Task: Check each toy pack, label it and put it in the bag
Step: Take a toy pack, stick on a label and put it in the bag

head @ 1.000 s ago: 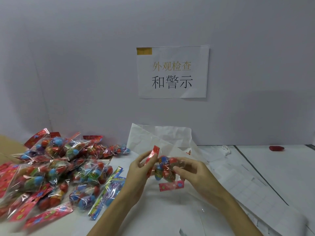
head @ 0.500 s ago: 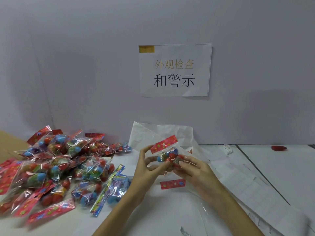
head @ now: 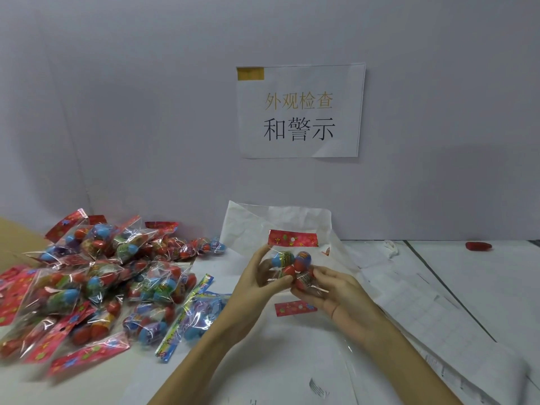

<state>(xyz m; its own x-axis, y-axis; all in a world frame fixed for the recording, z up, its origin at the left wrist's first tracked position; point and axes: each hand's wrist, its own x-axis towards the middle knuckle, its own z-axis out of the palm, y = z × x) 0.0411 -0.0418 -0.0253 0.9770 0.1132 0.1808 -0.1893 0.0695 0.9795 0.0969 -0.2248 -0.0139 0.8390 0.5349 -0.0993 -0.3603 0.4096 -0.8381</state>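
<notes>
Views: one, head-worn | Facing: forward, slightly down at wall sign (head: 299, 112) and table (head: 482, 276) | Range: close, hands in the lower frame

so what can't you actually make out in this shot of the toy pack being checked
Head view only:
- Toy pack: its lower part is hidden by the left hand and right hand; any label on it cannot be told.
- Print on the eggs: too small and blurred.
- Pile of toy packs: cut off by the left edge.
- Small red object far right: too small to identify.
- Sheets: print too faint.

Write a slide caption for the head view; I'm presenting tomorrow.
Both hands, left hand and right hand, hold one toy pack upright beside the pile of packs.
</notes>
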